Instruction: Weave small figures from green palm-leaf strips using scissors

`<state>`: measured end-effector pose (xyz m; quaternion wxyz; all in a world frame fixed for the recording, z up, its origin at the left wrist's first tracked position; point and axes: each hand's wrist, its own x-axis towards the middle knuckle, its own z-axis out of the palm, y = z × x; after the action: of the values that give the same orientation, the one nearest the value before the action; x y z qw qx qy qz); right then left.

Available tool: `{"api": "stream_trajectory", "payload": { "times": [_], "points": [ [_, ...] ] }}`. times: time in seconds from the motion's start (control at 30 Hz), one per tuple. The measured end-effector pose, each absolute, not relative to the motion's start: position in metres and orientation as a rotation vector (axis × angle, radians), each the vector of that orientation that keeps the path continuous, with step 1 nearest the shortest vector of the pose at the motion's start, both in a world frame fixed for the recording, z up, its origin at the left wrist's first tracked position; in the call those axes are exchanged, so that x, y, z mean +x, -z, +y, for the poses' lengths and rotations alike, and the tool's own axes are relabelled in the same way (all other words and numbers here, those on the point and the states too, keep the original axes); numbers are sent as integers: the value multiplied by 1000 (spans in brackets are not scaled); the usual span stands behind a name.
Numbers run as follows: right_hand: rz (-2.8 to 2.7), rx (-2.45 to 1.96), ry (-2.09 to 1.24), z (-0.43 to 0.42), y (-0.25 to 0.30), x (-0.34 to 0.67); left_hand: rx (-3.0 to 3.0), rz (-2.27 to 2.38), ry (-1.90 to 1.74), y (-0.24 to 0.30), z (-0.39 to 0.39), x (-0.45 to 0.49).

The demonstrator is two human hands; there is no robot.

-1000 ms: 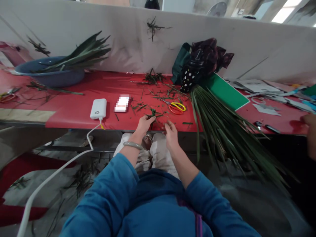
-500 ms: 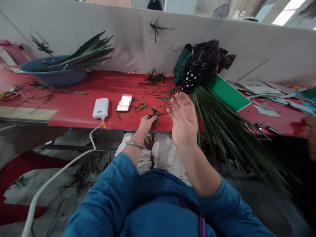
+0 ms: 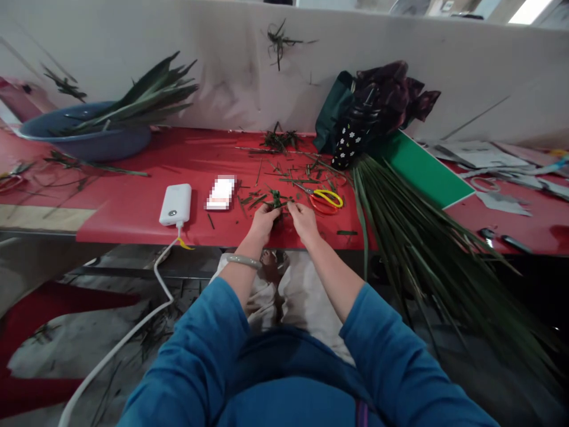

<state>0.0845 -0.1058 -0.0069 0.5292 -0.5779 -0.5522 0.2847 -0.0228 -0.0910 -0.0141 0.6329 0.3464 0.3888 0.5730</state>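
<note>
A pale partition (image 3: 213, 47) runs right across the back here, and in front of it stretches the red-covered table (image 3: 178, 166). Over to the right, a great sheaf of long green leaves (image 3: 413, 219) fans off the front edge, its upper end beside a dark plastic bag (image 3: 386, 89). Far left sits the blue basin (image 3: 102, 145), more broad leaves (image 3: 142, 98) poking up out of it, and back on the right a green board (image 3: 427, 166) lies partly behind the sheaf.

Now to the middle, where two bare hands work close together at the table's front edge! The left hand (image 3: 265, 220), a bangle (image 3: 244, 261) on its wrist, pinches the small green leaf piece (image 3: 276, 198) between thumb and fingers. The right hand (image 3: 303, 219) comes in from the other side, fingers drawn together, seemingly pinching a strip end at the piece's right, though the tips are too small from here to be certain.

Left of them, a white power bank (image 3: 176, 204) trails its cable. Just beyond the right hand lie scissors (image 3: 326, 200) with yellow and red handles, and little leaf scraps (image 3: 255, 200) litter the red all around.
</note>
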Motion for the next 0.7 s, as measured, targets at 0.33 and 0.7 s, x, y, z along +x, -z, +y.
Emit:
{"api": "stream_trajectory", "payload": {
  "times": [0.33, 0.7],
  "points": [
    [-1167, -1257, -868, -55, 17, 84, 835, 902, -1289, 14, -59, -12],
    [-1127, -1156, -974, -29, 28, 80, 760, 912, -1315, 15, -42, -16]
  ]
}}
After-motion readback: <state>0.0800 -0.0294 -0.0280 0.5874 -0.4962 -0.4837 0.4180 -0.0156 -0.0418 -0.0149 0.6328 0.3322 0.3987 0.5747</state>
